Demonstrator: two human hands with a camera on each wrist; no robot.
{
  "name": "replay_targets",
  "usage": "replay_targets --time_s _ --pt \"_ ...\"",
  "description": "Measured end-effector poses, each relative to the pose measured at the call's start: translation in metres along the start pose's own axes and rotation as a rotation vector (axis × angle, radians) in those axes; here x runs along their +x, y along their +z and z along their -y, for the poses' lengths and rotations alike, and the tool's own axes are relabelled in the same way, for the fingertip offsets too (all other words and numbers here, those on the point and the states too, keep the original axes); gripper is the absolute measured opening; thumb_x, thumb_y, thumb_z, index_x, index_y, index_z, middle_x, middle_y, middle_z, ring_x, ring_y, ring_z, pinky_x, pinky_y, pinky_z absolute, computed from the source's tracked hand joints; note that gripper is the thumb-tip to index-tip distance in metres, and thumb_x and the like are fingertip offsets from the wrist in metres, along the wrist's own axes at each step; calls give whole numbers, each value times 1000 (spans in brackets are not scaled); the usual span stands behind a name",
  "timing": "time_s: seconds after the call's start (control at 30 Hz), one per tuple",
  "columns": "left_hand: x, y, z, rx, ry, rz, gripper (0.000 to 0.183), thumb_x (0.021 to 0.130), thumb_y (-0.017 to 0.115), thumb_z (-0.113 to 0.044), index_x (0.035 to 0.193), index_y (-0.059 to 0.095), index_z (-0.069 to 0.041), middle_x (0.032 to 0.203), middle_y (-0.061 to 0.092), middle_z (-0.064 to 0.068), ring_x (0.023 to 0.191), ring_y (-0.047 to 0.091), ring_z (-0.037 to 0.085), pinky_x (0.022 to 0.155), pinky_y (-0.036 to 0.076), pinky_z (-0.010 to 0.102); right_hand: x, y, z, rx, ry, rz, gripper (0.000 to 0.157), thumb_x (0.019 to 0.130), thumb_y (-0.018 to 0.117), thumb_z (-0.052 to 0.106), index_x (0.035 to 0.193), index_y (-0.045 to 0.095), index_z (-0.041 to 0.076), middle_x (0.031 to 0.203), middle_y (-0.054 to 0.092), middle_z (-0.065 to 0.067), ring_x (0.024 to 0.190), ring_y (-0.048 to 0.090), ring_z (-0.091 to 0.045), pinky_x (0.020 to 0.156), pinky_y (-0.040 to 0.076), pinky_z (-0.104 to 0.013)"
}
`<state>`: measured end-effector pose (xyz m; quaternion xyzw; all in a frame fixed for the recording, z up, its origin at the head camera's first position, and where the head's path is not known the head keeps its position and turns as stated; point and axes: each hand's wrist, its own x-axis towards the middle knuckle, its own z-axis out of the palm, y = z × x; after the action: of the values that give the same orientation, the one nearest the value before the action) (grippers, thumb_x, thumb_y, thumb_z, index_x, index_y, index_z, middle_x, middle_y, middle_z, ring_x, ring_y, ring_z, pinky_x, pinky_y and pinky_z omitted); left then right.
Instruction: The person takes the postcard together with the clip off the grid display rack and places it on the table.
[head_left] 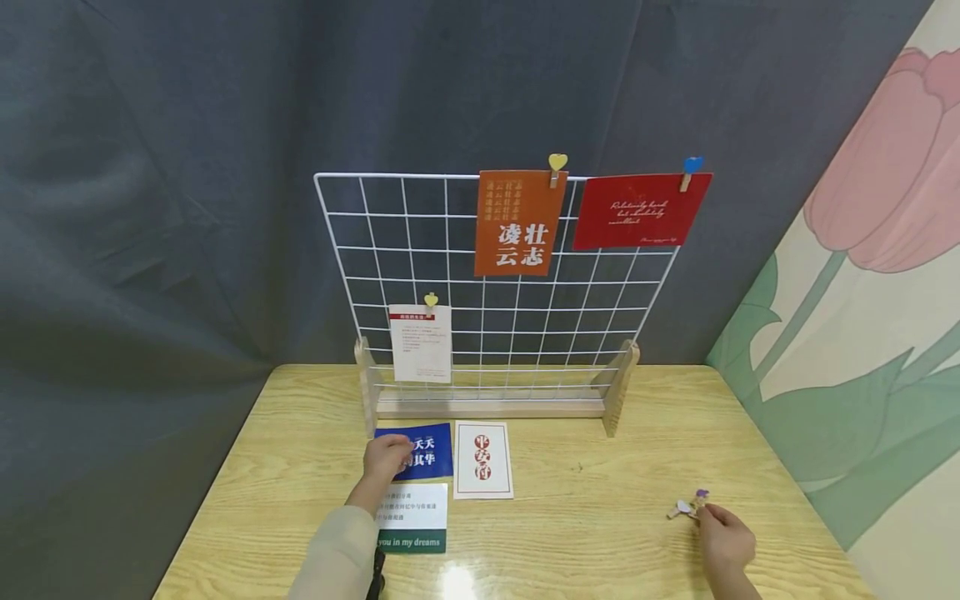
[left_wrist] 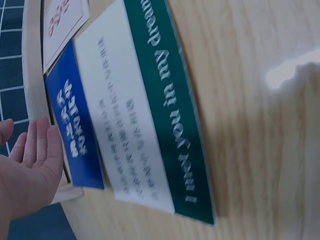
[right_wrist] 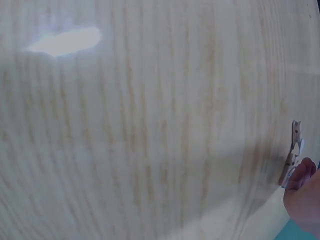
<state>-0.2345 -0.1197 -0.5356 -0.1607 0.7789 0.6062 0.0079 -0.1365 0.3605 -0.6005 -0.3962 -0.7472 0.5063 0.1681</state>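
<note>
My left hand hovers at the blue card, overlapping its left part in the head view. In the left wrist view its fingers are extended and loosely bent, with nothing between them. Below the blue card lies a white-and-green card; a white card with red characters is to the right. At the table's right side my right hand pinches a small wooden clothespin with a purple heart at its fingertips. Another clothespin with a white heart lies against it.
A white wire grid rack on wooden feet stands at the back. Clothespins hold an orange card, a red card and a white printed card on it. A dark curtain hangs behind.
</note>
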Motion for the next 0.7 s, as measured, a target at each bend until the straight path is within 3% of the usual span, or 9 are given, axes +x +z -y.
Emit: replay_targets --time_s 0.07,0.1,0.27,0.3,0.33,0.4,0.47,0.53,0.7 --pt "2 -4 -3 -4 0 -14 28 77 59 -3 101 56 11 78 61 15 64 57 19 60 50 34 5 3 -1 1 -13 9 30 81 54 14 103 56 -6 65 56 8 53 51 3 47 45 -12" --pt "13 -3 8 -9 25 -34 26 77 60 -5 99 58 9 76 61 13 63 57 17 59 50 32 1 3 7 -9 -22 23 30 82 53 13 104 56 -7 69 59 3 56 52 1 50 46 -12" --pt "12 -8 -2 -31 66 -59 25 76 60 -3 98 58 10 75 61 12 62 56 13 61 50 34 -17 2 43 35 -52 120 29 83 52 11 106 53 -8 80 61 -9 63 56 -6 51 48 -18" --pt "11 -8 -4 -38 78 -66 25 76 60 -3 97 58 10 74 62 11 61 55 10 60 50 32 -14 5 43 41 -62 129 30 83 52 14 105 53 -6 79 61 -8 64 56 -7 51 48 -18" --pt "1 -11 -18 -48 67 -60 26 76 59 0 98 56 13 76 62 14 61 55 12 61 50 33 -5 10 37 66 -69 123 29 83 53 16 104 55 -4 75 60 0 62 56 -4 50 48 -18" --pt "2 -12 -19 -61 89 -78 25 75 59 1 96 57 13 74 61 14 59 54 12 59 50 32 13 21 24 112 -90 112 28 83 55 21 100 58 0 68 58 9 60 56 -2 44 47 -20" --pt "3 -12 -20 -79 115 -95 23 73 59 1 93 58 14 73 61 13 59 54 11 58 50 32 17 27 27 163 -105 114 28 82 57 20 100 58 -2 71 60 5 60 57 -5 45 46 -20" --pt "4 -13 -21 -93 136 -108 22 71 59 2 90 58 14 74 61 13 58 53 11 59 50 35 13 30 38 209 -92 123 21 81 58 18 94 60 1 67 59 8 58 57 -3 39 45 -22" --pt "8 -16 -23 -77 153 -125 23 70 60 1 90 59 12 77 61 15 57 52 12 55 49 28 -19 31 81 195 -121 149 23 82 56 14 97 59 -4 74 62 -3 62 58 -9 47 45 -16"
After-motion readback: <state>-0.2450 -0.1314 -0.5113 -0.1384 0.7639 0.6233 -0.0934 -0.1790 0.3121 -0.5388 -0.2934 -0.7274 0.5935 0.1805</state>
